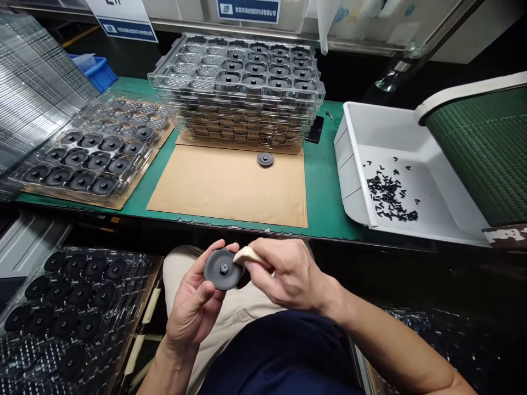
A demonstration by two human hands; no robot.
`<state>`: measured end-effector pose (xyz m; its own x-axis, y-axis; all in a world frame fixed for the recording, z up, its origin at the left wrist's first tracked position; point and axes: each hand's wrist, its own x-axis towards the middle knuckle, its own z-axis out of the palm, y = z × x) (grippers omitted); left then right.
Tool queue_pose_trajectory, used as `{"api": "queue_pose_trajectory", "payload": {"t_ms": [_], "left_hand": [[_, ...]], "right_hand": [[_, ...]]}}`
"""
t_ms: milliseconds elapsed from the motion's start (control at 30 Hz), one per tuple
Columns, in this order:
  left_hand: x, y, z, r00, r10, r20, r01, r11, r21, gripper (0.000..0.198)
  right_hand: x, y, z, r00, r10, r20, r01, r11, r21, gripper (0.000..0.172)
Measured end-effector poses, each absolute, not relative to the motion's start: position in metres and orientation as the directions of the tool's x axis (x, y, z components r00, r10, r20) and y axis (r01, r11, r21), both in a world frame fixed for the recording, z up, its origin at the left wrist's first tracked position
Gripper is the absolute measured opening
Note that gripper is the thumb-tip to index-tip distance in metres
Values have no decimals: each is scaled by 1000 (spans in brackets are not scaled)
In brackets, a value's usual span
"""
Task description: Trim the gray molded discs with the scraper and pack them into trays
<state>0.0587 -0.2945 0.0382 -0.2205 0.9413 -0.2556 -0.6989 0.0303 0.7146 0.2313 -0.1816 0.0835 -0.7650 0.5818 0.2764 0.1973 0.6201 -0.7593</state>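
Above my lap, my left hand (193, 307) grips a round black plastic disc (214, 269) by its edge, with the thumb at the lower rim. A small raised hub stands in the disc's middle. My right hand (284, 271) pinches a folded cream-coloured cloth or pad (248, 254) against the disc's right edge. The far side of the disc is hidden from me. A similar black disc (265, 159) lies alone on the brown cardboard sheet (222, 186) in front of me.
Stacked clear trays (236, 82) with black discs stand at the back. Another disc-filled tray (82, 159) lies left, and one more (66, 296) sits lower left. At right, a white bin (436, 192) holds small black pieces beside a green conveyor belt (486, 142). A phone (315, 130) lies behind.
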Motion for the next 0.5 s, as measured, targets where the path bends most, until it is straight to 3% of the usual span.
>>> {"api": "queue_pose_trajectory", "payload": {"t_ms": [100, 200, 367, 500], "left_hand": [[60, -296, 38, -203, 946, -251, -716, 32, 698, 59], [61, -297, 37, -212, 939, -270, -733, 30, 680, 58], [64, -297, 35, -239, 910, -340, -761, 43, 647, 48], [65, -294, 36, -265, 865, -425, -774, 71, 629, 40]], "right_hand": [[232, -181, 84, -805, 530, 268, 160, 628, -762, 22], [233, -179, 85, -772, 574, 274, 215, 642, -736, 24], [235, -176, 87, -838, 506, 201, 185, 611, -769, 22], [235, -175, 84, -812, 538, 225, 239, 659, -713, 23]]}}
